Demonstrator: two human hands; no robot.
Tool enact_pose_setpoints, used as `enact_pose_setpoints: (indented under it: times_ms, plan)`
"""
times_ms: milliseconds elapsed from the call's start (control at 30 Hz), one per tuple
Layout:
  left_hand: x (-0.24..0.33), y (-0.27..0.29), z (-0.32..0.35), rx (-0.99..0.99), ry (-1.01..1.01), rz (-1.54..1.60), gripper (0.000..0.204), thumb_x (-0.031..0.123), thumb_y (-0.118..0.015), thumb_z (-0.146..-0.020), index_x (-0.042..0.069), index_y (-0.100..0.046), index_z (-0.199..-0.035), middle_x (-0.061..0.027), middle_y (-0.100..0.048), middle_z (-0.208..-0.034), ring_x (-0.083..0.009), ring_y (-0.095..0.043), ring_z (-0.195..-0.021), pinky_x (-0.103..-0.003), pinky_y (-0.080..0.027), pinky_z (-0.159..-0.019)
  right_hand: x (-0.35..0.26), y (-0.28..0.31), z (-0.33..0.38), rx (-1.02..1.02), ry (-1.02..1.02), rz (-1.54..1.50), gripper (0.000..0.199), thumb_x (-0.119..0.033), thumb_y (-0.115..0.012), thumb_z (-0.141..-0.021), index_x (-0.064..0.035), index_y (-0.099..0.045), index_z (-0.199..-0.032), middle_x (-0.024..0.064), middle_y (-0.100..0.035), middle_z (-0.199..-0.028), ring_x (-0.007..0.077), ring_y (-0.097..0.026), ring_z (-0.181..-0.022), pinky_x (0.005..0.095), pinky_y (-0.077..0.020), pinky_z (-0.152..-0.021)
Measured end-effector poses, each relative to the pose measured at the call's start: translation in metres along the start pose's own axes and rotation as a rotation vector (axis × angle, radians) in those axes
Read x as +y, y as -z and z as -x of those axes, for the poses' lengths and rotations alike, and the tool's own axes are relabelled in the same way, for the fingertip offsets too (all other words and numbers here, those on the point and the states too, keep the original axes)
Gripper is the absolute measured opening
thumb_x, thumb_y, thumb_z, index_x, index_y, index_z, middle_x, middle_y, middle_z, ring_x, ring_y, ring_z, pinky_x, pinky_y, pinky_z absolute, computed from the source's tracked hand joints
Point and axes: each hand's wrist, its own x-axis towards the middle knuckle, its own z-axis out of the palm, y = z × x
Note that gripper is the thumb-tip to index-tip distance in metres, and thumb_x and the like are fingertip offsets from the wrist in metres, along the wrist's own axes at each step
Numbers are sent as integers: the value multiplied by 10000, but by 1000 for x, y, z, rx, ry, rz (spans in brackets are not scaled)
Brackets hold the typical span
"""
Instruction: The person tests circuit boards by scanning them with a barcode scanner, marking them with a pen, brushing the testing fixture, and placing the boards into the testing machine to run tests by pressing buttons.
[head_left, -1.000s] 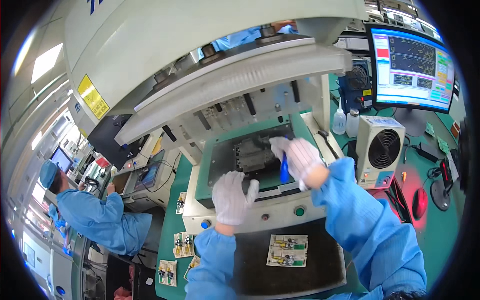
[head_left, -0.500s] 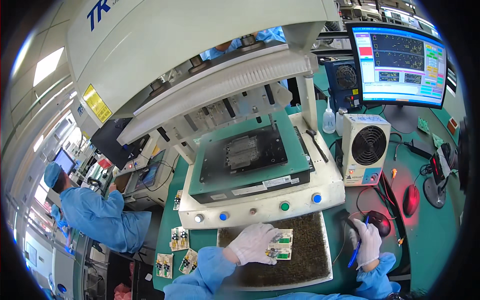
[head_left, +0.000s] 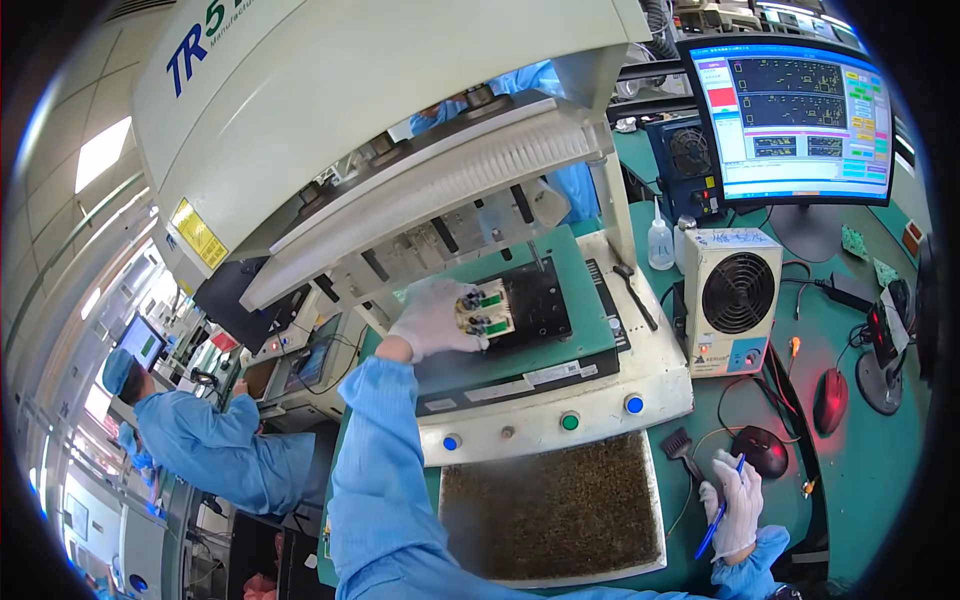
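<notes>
My gloved left hand reaches into the press-like test machine, its fingers closed on a small circuit board with green patches and dark upright components. The board is over the black fixture plate, which lies on a green base; whether it touches the plate I cannot tell. My gloved right hand is curled around a blue pen at the lower right. Just beside its thumb lies a dark brush, and a black mouse sits beyond the fingers.
The machine's raised upper head hangs over the fixture. A brown bristly mat lies in front of the button panel. To the right stand a fan unit, a white squeeze bottle and a monitor. A co-worker sits at left.
My left hand has carried the circuit board from the mat forward and up to the fixture plate. My right hand has shifted slightly down with the pen, showing more of the brush.
</notes>
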Motion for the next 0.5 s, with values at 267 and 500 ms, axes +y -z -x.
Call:
enact_pose_setpoints:
  times_ms: [267, 500]
  plan:
    - [-29, -16, -28, -214, 19, 160, 879, 478, -796, -598, 46, -516, -1310, -191, -525, -1280, -350, -484, -1207, -402, -365, -1048, 8, 6, 10, 1, -73, 27, 355, -61, -699, -736, -75, -618, -1081, 135, -640, -1136, 348, -558, -1085, 427, -444, -931]
    - [-29, -17, -29, -272, 36, 188, 910, 499, -775, -584, 106, -484, -1352, -174, -523, -1287, -363, -486, -1191, -426, -375, -1028, 11, 3, 5, 7, -44, 70, 353, -45, -696, -724, -61, -619, -1068, 138, -637, -1147, 350, -568, -1077, 433, -423, -959]
